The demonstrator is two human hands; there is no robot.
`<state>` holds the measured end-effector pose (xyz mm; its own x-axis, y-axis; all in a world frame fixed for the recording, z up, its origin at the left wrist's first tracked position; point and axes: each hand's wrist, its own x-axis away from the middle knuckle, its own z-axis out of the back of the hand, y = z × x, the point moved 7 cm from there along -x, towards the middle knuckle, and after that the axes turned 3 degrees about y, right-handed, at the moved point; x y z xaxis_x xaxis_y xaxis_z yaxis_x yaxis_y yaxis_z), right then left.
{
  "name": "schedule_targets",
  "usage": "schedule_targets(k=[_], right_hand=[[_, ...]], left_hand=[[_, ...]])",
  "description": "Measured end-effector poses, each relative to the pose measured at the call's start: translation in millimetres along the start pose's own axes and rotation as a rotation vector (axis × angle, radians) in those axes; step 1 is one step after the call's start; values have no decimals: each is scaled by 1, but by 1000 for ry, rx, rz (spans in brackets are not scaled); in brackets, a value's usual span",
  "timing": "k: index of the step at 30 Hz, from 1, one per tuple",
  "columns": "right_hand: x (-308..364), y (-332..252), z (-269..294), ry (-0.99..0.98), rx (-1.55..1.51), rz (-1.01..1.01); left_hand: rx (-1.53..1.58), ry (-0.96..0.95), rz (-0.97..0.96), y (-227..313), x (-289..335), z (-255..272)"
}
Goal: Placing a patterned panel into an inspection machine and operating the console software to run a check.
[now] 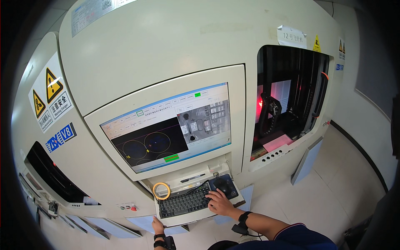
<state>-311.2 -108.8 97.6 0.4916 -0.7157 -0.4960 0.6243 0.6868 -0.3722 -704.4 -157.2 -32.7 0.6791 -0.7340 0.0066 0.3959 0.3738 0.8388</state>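
Note:
My right hand (pixel 220 203) rests on the right end of a black keyboard (pixel 183 204), its fingers spread over the keys. Just beyond its fingertips a black mouse (pixel 225 186) sits on a dark mouse pad (pixel 234 192); the hand is not holding it. My left hand (pixel 158 226) is closed at the front left corner of the pale pull-out keyboard tray (pixel 196 218), with some of its fingers hidden. A roll of yellowish tape (pixel 161 191) lies at the keyboard's upper left corner. Behind the keyboard lies a black pen (pixel 192 178).
Above the tray, a monitor (pixel 166 129) set into the large cream machine (pixel 179 50) shows circles and a grey picture. To its right, a window (pixel 291 96) reveals a dark mechanism under red light. Flat panels (pixel 307 160) lean near the floor. A red button (pixel 133 208) sits left of the tray.

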Motion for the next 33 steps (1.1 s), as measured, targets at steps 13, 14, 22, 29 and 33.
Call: schedule_targets(k=[13,14,22,29,33], right_hand=[[2,-1,3,41,140,-43],[3,2,2,36,143,-50],[10,8,-5,53,71,-28],[7,2,2,59,88,-8],[8,2,1,35,85,-10]], left_hand=[[46,4,75,-23,-10,-9],[87,38,179,-30,-12,-11],[-14,66,-71,-1,0,-1],[-24,67,-100,9,4,1],[4,47,-70,7,2,0]])
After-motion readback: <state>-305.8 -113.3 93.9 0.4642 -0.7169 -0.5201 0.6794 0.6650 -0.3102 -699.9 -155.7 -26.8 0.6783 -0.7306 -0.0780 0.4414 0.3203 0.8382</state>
